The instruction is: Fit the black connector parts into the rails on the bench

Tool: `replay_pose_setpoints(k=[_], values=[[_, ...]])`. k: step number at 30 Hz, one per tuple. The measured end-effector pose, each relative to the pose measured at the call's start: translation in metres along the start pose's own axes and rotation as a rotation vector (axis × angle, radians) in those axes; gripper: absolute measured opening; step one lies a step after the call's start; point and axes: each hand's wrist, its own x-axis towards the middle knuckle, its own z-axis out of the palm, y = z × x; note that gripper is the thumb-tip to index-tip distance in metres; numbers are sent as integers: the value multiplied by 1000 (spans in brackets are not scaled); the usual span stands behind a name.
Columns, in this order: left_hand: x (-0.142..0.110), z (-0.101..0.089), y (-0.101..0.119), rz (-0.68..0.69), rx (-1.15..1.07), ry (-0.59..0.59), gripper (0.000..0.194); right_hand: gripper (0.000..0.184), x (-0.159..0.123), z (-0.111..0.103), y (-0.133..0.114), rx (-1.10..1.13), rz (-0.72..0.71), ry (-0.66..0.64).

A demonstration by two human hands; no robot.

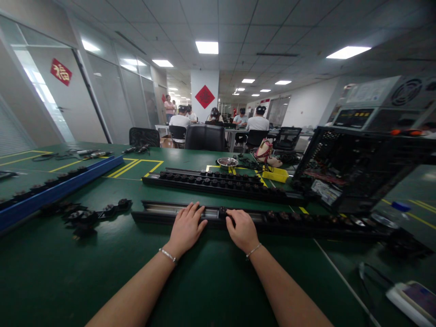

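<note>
A long black channel rail with a silvery inside lies across the green table. My left hand rests on its left half, palm down, with the fingers stretched out over the rail and nothing held. Further right along the same rail, my right hand is curled, its thumb and index finger at a small black socket-like module sitting in the channel. That hand partly hides where the fingertips meet it. More black modules sit in a row in the rail's right part.
Behind lie more black rails holding modules, and a metal bowl. Loose modules and a blue rail are at left. An open computer case, a yellow tray and a phone are at right.
</note>
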Motion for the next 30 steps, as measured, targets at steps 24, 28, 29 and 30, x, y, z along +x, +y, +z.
replay_pose_setpoints(k=[24, 28, 29, 30], values=[[0, -1, 0, -3, -16, 3, 46, 27, 1, -1, -6, -21, -27, -82], [0, -1, 0, -3, -17, 12, 46, 28, 1, -2, -7, -29, -27, -101], [0, -1, 1, -3, -16, 10, 46, 29, 0, -2, -8, -27, -26, -106], [0, -2, 1, -4, -14, 6, 47, 29, 0, -2, -8, -24, -26, -112]])
